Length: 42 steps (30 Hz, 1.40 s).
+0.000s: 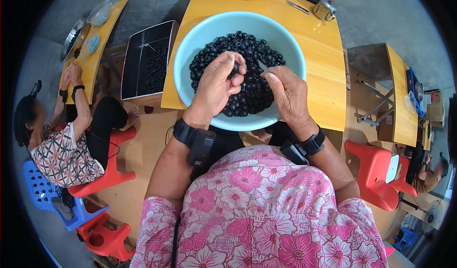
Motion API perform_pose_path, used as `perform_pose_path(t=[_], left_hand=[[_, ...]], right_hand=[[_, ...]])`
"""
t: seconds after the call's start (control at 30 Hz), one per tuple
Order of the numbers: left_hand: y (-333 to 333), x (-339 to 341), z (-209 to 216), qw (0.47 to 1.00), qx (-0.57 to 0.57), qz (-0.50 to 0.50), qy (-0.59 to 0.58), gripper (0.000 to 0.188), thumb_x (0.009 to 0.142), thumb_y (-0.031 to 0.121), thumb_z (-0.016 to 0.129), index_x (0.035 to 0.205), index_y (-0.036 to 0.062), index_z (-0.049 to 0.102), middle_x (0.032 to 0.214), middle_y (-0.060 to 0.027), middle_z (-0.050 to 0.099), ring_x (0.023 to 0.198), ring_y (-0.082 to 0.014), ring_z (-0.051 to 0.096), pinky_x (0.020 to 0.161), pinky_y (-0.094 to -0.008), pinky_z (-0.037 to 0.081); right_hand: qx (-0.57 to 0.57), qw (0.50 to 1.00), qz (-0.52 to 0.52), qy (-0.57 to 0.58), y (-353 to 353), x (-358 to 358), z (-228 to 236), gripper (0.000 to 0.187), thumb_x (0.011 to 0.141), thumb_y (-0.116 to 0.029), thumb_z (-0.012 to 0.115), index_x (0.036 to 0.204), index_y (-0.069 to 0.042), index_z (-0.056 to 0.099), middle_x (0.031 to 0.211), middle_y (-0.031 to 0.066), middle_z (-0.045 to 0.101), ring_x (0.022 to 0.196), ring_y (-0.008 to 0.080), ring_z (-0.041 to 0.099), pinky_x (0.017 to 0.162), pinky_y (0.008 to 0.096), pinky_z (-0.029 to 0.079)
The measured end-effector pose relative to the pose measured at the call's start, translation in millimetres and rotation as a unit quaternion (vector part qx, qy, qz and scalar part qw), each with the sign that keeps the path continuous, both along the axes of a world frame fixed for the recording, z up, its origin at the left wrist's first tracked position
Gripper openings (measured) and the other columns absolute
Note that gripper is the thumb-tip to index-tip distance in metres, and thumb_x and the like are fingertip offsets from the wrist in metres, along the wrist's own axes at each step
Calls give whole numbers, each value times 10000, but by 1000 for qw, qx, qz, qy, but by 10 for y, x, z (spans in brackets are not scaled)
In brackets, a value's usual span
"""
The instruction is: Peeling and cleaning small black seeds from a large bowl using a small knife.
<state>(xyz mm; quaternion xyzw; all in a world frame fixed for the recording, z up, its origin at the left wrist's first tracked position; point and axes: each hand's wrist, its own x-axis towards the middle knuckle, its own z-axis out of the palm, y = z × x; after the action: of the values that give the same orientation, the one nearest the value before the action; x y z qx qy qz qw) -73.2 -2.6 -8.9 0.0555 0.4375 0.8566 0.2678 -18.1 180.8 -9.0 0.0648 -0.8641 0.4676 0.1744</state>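
Observation:
A light blue basin stands in front of me, with a heap of small black round pieces in it, many showing a hole. Over the heap, my left hand is closed with its fingers curled around one black round piece. My right hand, just to the right of it, pinches a small knife between thumb and fingers. Its short grey blade points toward the left hand, a small gap apart. The knife's handle is hidden in the fingers.
The basin rests on a yellow wooden table. At its far right are a metal mug and a pen-like tool. Left of the table, a black-lined box holds more dark pieces. Another person sits further left; a red stool stands right.

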Motion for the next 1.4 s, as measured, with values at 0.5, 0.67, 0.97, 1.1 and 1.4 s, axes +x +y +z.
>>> perform_pose_path(t=[0.5, 0.67, 0.97, 1.1, 1.4], left_hand=[[80, 101, -166, 644, -665, 19, 377, 187, 808, 85, 650, 977, 90, 729, 950, -151, 638, 924, -337, 628, 843, -424, 502], [100, 126, -98, 634, -675, 1, 378, 239, 778, 43, 616, 975, 93, 741, 944, -175, 625, 930, -349, 628, 844, -429, 507], [93, 156, -73, 623, -679, -18, 387, 290, 757, 22, 619, 1007, 101, 743, 970, -176, 607, 931, -357, 628, 843, -432, 510], [88, 150, -102, 616, -687, -12, 385, 274, 759, 32, 644, 1002, 108, 743, 968, -166, 609, 928, -349, 630, 832, -428, 513], [87, 134, -118, 611, -690, -6, 389, 257, 765, 53, 662, 1001, 121, 740, 968, -138, 615, 928, -329, 633, 812, -417, 515]], right_hand=[[-52, 998, 5, 19, -85, 35, -10, 203, 939, -199, 603, 923, -3, 655, 823, 164, 625, 747, 338, 591, 684, 365, 478], [-53, 998, 4, 24, -89, 28, -12, 198, 937, -194, 606, 917, -4, 657, 819, 159, 626, 743, 334, 592, 678, 361, 477], [-49, 998, 6, 34, -99, 39, -11, 190, 936, -190, 602, 911, -10, 655, 806, 157, 619, 737, 339, 590, 674, 363, 475], [-42, 998, 6, 37, -104, 37, -18, 196, 939, -200, 598, 909, -15, 654, 803, 156, 616, 736, 342, 589, 668, 367, 474], [-37, 999, 5, 36, -107, 35, -30, 210, 942, -218, 590, 914, -21, 657, 805, 153, 619, 741, 345, 593, 663, 371, 473]])
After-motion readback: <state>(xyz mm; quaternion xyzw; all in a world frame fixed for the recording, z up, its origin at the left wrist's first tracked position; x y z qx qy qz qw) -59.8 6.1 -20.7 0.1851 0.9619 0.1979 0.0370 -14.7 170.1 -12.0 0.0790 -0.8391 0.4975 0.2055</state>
